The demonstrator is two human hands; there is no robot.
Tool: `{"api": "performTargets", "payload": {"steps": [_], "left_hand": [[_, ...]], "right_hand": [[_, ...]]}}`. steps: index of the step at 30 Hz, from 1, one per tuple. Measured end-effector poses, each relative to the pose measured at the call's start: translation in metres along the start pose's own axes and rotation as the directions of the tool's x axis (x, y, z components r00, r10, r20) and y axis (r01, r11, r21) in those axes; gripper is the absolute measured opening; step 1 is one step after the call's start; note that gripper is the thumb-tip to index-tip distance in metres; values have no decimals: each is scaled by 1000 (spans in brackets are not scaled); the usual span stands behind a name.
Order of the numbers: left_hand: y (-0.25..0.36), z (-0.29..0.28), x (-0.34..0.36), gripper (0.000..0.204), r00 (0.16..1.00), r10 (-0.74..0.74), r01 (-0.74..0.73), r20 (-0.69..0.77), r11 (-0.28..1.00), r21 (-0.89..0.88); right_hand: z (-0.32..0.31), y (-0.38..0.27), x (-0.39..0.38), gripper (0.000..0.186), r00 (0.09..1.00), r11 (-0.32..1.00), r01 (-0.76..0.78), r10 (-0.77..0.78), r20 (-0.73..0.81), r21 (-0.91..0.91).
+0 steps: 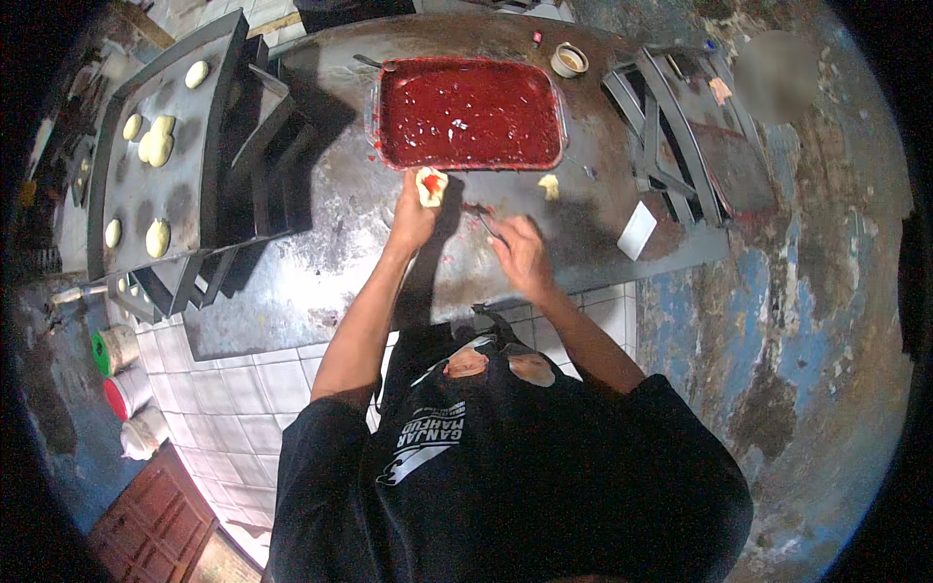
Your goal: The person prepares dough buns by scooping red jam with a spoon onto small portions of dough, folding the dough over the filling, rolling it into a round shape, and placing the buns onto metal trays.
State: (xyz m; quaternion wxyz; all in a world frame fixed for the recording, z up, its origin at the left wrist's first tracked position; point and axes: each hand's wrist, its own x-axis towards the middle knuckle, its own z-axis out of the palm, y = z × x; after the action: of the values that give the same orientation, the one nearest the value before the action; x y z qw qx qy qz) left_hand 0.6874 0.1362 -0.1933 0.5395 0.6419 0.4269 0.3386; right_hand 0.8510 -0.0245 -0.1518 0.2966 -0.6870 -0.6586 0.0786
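My left hand (414,222) is closed round a pale piece of dough (428,199), held up just in front of the glass dish. The dough is cupped open, with red filling inside it. My right hand (523,255) grips a thin, dark metal tool (486,223), its tip smeared red; whether it is a spoon or a knife I cannot tell. Beyond both hands, the rectangular glass dish (562,146) holds glossy red jam (466,112). A small torn lump of dough (549,187) lies on the metal table (340,209), right of the dish's middle.
At the left, a stack of metal trays (222,126) bears shaped dough pieces (157,142) on top. More metal trays (680,146) stand at the right, near a white card (638,231). A small round bowl (570,61) sits behind the dish. Buckets (117,348) stand at lower left.
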Motion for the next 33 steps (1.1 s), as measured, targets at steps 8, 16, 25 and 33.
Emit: {"api": "performTargets", "payload": {"steps": [8,16,25,33], "left_hand": [[54,47,-123,78,954,21,-58,299,992,116],[110,69,-197,40,943,-116,238,311,890,-390],[150,36,-245,47,966,129,-166,223,974,154],[157,-58,-249,36,992,104,-117,66,963,244]], "right_hand": [[-57,-60,-37,53,990,949,-108,74,122,297],[-82,-73,-120,38,957,886,-145,238,-164,440],[-73,-87,-127,52,895,-148,-237,351,275,960],[-61,-172,-78,43,950,551,134,166,-266,824]]}}
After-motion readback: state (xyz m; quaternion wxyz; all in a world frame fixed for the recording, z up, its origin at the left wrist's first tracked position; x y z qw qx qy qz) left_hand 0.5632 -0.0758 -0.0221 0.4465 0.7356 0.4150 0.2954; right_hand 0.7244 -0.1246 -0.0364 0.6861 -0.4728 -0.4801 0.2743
